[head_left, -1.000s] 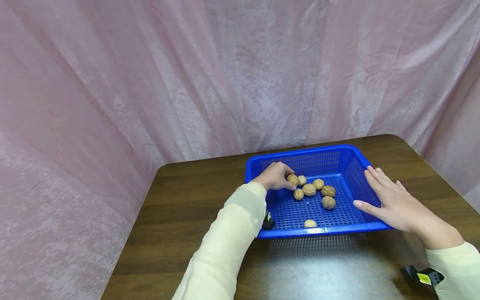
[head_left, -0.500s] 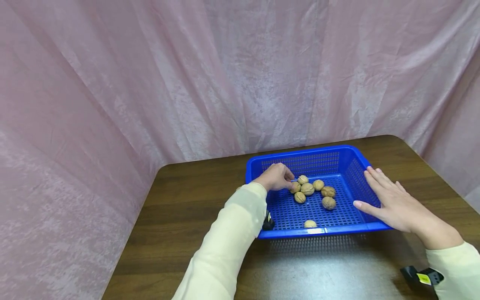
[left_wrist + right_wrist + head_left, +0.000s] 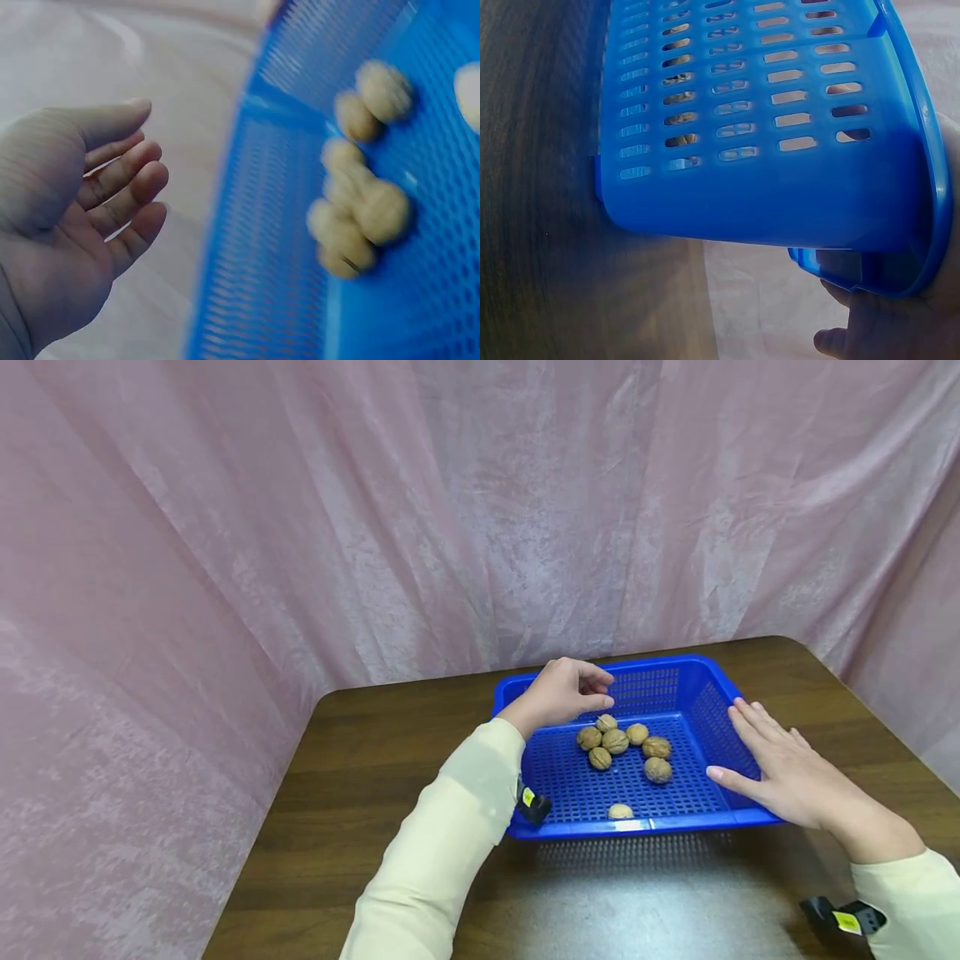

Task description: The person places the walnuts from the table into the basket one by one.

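Several walnuts [image 3: 615, 742] lie in a blue plastic basket [image 3: 577, 831], most of them bunched near the back. One paler walnut [image 3: 620, 811] sits by the front wall. Above the back left of the basket, my left hand [image 3: 558, 693] is raised with loosely bent fingers. The left wrist view shows this hand [image 3: 90, 187] holding nothing, its thumb apart from the fingers, beside the walnuts [image 3: 364, 202], which look blurred. My right hand [image 3: 787, 768] rests on the basket's right rim, fingers straight and thumb spread; the right wrist view catches only part of it behind the rim [image 3: 930, 172].
The basket stands on a brown wooden table [image 3: 360, 810] with rounded back corners. Behind and around it hangs a pink velvet curtain [image 3: 420, 527]. A black wrist camera [image 3: 534, 806] on the left sleeve hangs over the basket's front left corner.
My left hand has let go of a walnut, which now lies against the others, and has lifted up and back. A few walnuts have shifted slightly. The right hand stays in place.
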Motion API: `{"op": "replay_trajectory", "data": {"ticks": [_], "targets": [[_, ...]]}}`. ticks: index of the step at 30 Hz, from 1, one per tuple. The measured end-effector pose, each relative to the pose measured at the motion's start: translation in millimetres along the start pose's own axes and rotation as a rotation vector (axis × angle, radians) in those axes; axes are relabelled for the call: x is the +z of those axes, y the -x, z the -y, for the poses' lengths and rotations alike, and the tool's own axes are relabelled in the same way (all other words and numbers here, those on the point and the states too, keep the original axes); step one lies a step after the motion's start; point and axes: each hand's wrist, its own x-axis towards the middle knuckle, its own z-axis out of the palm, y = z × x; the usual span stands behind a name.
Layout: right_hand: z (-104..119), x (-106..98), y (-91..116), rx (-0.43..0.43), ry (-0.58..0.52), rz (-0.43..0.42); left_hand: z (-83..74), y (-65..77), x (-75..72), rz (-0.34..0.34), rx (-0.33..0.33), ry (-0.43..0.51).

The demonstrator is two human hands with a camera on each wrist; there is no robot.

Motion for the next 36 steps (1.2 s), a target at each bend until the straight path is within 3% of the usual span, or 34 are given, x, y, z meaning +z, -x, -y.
{"op": "replay_trajectory", "data": {"ticks": [4,7,9,11,16,19,25,29,36], "targets": [[1.3,2.1,-1.7,0.006,-0.007,0.005,-24.0,29.7,-24.1,-0.049,0.109,0.006],[1.9,2.9,-3.2,-0.001,-0.004,0.007,-23.2,56.5,-43.8,-0.120,0.189,-0.040],[1.4,2.9,-4.4,-0.003,0.000,-0.001,-11.6,73.9,-56.8,-0.187,0.211,-0.076],[0.2,1.8,-5.1,-0.012,0.007,-0.007,7.0,90.5,-68.5,-0.261,0.188,-0.098],[-3.5,-0.1,-6.7,-0.008,0.005,-0.009,65.7,125.2,-84.5,-0.370,-0.011,-0.114],[-6.2,-0.8,-5.8,-0.005,0.005,-0.010,98.6,135.8,-81.3,-0.369,-0.090,-0.114],[-9.9,-0.1,-2.1,-0.002,0.000,-0.006,144.3,139.7,-59.6,-0.341,-0.134,-0.123],[-9.5,1.9,-1.0,-0.008,-0.009,-0.014,160.2,137.5,-46.0,-0.331,-0.156,-0.092],[-5.9,1.9,-2.9,-0.021,-0.010,-0.020,174.0,128.6,-26.5,-0.312,-0.205,-0.086]]}}
